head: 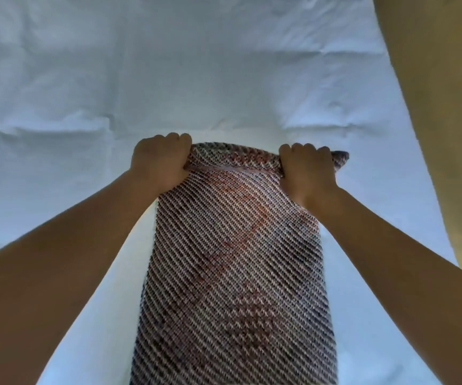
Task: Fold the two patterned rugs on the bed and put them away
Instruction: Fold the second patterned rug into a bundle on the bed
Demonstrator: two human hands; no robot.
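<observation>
One patterned rug [235, 273], woven in diagonal dark, white and reddish stripes, lies as a long strip down the middle of the white bed sheet [85, 79], running from the centre to the bottom edge of the view. My left hand [160, 162] grips its far left corner with curled fingers. My right hand [307, 170] grips the far right corner the same way. The far end is doubled over, and a small bit of rug sticks out to the right past my right hand. A second rug is not in view.
The white sheet is wrinkled and fills most of the view. A tan surface [446, 107] runs down the right side beyond the bed's edge.
</observation>
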